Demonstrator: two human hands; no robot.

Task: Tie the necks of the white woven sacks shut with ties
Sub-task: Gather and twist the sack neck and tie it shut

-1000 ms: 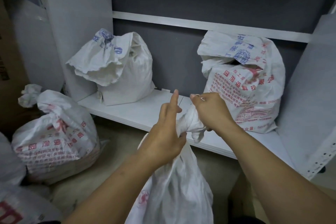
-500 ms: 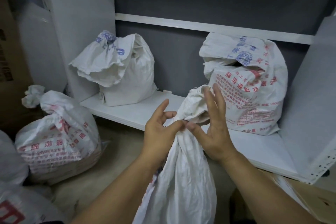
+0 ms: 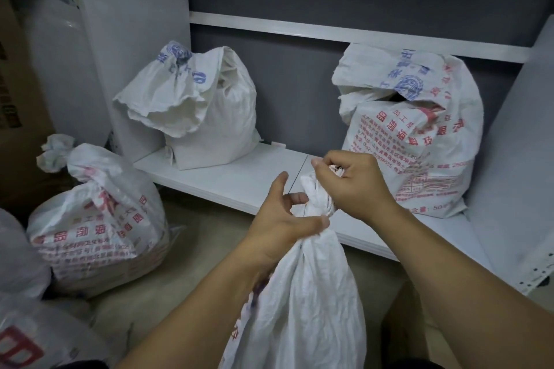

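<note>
A white woven sack (image 3: 302, 302) stands in front of me with its neck gathered into a twist. My left hand (image 3: 281, 222) pinches the neck just below the twist, thumb raised. My right hand (image 3: 353, 183) is closed around the bunched top of the neck, above and right of the left hand. A thin dark line (image 3: 292, 186), perhaps a tie, shows faintly beside the neck; I cannot tell for sure. Two other sacks sit on the white shelf (image 3: 227, 180): one at the left (image 3: 207, 111) with its mouth folded over, one at the right (image 3: 419, 141) with red print.
A sack with its neck bunched shut (image 3: 99, 219) stands on the floor at the left, in front of a brown carton (image 3: 18, 99). More sacks fill the lower left corner (image 3: 33, 338). White shelf uprights stand at left (image 3: 132, 48) and right (image 3: 515, 189).
My right hand went from open-fingered against the neck to a fist around the bunched top. My left hand slid lower on the neck. The flared top is now squeezed small.
</note>
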